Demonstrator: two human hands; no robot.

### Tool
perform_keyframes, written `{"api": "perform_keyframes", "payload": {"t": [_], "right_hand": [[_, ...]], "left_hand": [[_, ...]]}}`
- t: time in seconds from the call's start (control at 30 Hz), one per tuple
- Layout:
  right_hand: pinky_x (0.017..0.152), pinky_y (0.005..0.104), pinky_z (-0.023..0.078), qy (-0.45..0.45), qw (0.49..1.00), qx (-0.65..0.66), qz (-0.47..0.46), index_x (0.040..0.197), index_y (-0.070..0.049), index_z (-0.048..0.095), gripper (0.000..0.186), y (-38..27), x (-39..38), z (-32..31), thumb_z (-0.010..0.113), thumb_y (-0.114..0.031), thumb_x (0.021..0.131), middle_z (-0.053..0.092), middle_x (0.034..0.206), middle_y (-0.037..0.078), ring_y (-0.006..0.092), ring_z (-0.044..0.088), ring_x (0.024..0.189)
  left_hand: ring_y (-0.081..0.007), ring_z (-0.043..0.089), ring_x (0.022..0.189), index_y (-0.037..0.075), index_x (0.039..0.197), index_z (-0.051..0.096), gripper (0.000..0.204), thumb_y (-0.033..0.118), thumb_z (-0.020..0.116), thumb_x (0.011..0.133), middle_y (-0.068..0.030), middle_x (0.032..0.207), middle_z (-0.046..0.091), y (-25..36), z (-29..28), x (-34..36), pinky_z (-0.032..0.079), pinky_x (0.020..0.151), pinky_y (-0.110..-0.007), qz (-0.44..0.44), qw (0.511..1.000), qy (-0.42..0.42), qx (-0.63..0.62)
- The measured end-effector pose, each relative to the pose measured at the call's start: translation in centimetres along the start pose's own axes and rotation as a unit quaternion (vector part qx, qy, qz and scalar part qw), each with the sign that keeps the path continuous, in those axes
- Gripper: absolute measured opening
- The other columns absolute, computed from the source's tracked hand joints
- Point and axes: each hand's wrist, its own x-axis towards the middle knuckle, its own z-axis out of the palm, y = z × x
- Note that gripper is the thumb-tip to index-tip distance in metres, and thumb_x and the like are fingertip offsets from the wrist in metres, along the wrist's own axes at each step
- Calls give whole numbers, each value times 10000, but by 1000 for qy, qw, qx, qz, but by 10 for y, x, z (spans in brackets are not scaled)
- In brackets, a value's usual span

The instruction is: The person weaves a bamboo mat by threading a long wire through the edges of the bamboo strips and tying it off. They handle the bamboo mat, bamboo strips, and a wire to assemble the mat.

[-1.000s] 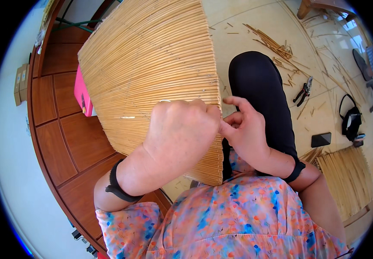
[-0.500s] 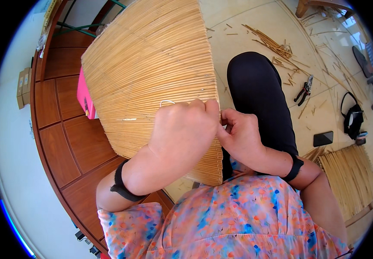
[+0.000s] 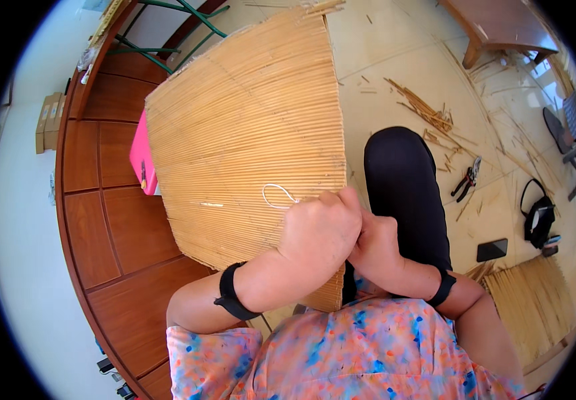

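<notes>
A large mat of thin straw-coloured reeds [image 3: 248, 127] stands tilted before me, its right edge running down beside my dark-trousered knee. My left hand [image 3: 321, 223] is closed at that right edge, in front of the mat. A thin white cord [image 3: 295, 199] comes out above its knuckles and curls into a loose loop over the reeds. Pressed up against the left, my right hand [image 3: 376, 241] is closed too, just off the mat's edge. The fingertips of both hands are hidden, so whatever the right one pinches does not show.
Cut reeds [image 3: 428, 113] litter the tiled floor at right, with pruning shears [image 3: 467, 180], a phone [image 3: 492, 250] and a black bag [image 3: 539, 220]. A second reed mat [image 3: 531, 300] lies at lower right. Wooden cabinets [image 3: 131, 227] and a pink box [image 3: 141, 157] stand left.
Both hands have drawn closer together at the mat's edge. More of the white cord's loop shows above my left hand. The whole scene has shifted downward in view.
</notes>
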Motion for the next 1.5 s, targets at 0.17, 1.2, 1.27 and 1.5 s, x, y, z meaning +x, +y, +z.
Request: {"api": "perform_keyframes", "payload": {"t": [0.17,1.2,1.27,1.5], "right_hand": [[524,396,512,-9,1000,-25,-8,820,17,617,125,2,-2,1,701,-61,769,621,676,224,378,641,590],[548,204,457,68,980,112,-147,1066,24,651,180,-76,47,-58,551,-87,966,690,787,77,70,557,577],[620,228,492,102,971,67,-204,1092,1,646,182,-100,59,-75,595,-64,930,710,862,76,111,615,677],[1071,475,348,304,715,-245,-580,1255,-6,530,496,-226,80,-124,637,-360,924,578,1296,171,407,474,1241]], "left_hand": [[-226,657,529,40,795,529,166,122,662,738,-73,616,594,-1,3,-1,533,467,-320,-14,999,11,-29],[-285,707,923,6,989,709,207,34,629,800,-142,977,725,-103,-4,-222,531,859,-399,-91,830,550,-19],[-255,711,896,-8,979,709,191,-3,656,796,-134,958,729,-114,-42,-225,540,831,-367,-92,800,592,-23],[-130,638,866,-55,997,691,185,-36,714,815,-46,965,704,-137,-115,-238,509,793,-280,-86,628,678,-373]]}}
